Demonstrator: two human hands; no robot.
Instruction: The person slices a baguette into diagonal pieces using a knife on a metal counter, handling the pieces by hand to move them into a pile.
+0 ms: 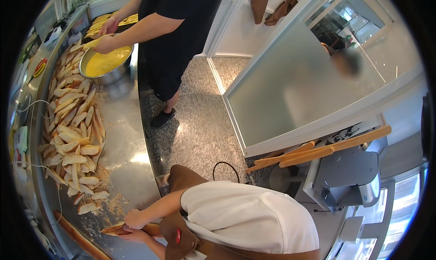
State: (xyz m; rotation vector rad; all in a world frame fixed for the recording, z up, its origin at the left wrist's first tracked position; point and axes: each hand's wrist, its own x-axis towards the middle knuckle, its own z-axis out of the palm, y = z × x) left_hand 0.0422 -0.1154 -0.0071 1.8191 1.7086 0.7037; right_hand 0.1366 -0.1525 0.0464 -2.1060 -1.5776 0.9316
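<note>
Low in the head view, my right hand (134, 219) is closed at the top of a baguette (151, 228). My left hand (134, 235) holds the same loaf from the near side. Its cut end points left over the steel worktop (127, 164); my hands and forearms hide much of it, and no blade shows. Another long loaf (78, 234) lies along the worktop's far edge. Beyond my hands is a large heap of bread slices (73, 137), with crumbs (110, 205) scattered beside it.
A co-worker in black (177, 28) stands farther along the worktop. Their hand (104, 43) holds a yellow-coated bread slice over a steel bowl of yellow liquid (107, 60). Coated slices (97, 23) fill a tray behind it. A frosted glass door (289, 86) and wooden handles (323, 147) are to the right.
</note>
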